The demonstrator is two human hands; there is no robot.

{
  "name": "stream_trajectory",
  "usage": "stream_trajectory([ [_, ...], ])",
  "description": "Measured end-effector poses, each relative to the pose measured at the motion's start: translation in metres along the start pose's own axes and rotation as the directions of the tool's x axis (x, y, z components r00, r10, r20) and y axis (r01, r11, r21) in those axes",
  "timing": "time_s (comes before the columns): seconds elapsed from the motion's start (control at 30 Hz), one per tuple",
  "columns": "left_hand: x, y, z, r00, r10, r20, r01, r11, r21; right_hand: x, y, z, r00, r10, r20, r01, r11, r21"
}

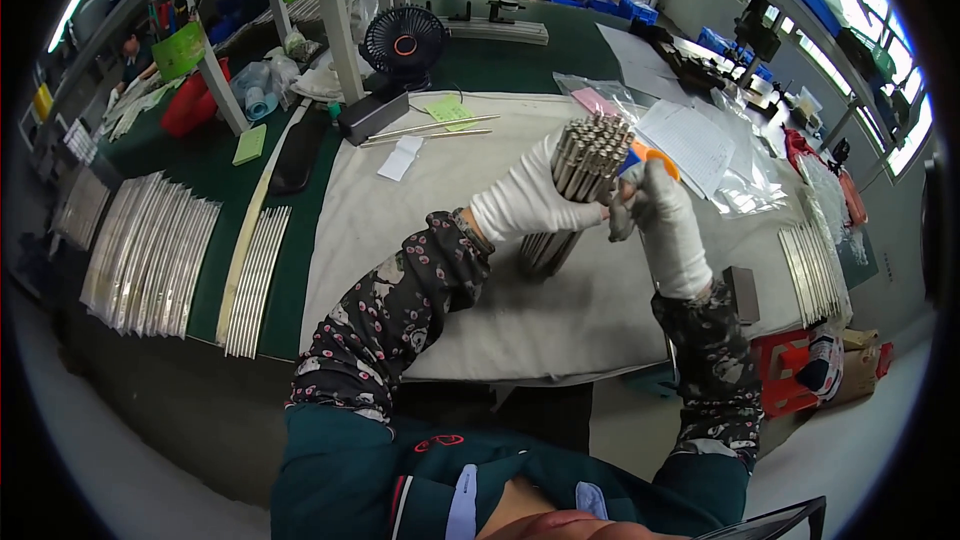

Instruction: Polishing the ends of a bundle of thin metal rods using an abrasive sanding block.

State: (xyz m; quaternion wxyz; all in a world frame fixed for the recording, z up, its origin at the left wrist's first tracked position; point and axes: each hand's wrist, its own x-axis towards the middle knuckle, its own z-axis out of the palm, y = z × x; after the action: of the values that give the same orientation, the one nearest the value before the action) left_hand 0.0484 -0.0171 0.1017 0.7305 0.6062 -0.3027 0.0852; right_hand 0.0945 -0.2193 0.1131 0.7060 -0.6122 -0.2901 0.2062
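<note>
A thick bundle of shiny metal rods (588,162) stands upright over the cloth-covered table, its many round ends facing up. Around its upper part wraps my left hand (522,196), in a white glove, with the thumb across the near side. Close against the bundle's right side is my right hand (668,225), also gloved, with greyed fingertips bent together. An orange and blue item (656,158) with a curved edge shows behind its fingers; they hide most of it, so its kind is unclear.
A pale cloth (450,310) covers the work surface. Beyond the bundle lie loose rods (430,130), a black fan (405,45) and paper sheets (685,145). Rods (258,280) and plastic-wrapped packs (150,255) lie left; more rods (812,270) and a dark block (741,295) lie right.
</note>
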Motion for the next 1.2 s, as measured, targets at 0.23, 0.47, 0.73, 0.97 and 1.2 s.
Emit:
stream_trajectory([
  [0.23, 0.0, -0.025, -0.015, 0.995, -0.086, -0.04, 0.083, 0.993, -0.078, 0.011, 0.119, 0.051, 0.975, -0.161, -0.153, 0.072, 0.88, -0.47],
  [0.47, 0.006, -0.029, -0.001, 0.912, -0.174, -0.371, 0.125, 0.98, -0.153, -0.007, 0.1, 0.052, 0.976, 0.216, -0.04, -0.219, 0.972, -0.084],
  [0.73, -0.04, -0.064, 0.025, 0.637, -0.655, -0.406, 0.449, 0.743, -0.495, -0.077, 0.074, 0.082, 0.77, 0.636, 0.048, -0.603, 0.702, 0.379],
  [0.97, -0.072, -0.096, 0.029, 0.745, 0.246, -0.62, 0.388, 0.597, 0.703, -0.069, 0.069, 0.092, 0.769, 0.639, -0.011, -0.635, 0.766, 0.104],
  [1.2, -0.115, -0.08, -0.009, 0.925, 0.007, -0.381, 0.368, 0.247, 0.896, -0.056, 0.044, 0.069, 0.773, 0.608, -0.182, -0.392, 0.231, -0.891],
])
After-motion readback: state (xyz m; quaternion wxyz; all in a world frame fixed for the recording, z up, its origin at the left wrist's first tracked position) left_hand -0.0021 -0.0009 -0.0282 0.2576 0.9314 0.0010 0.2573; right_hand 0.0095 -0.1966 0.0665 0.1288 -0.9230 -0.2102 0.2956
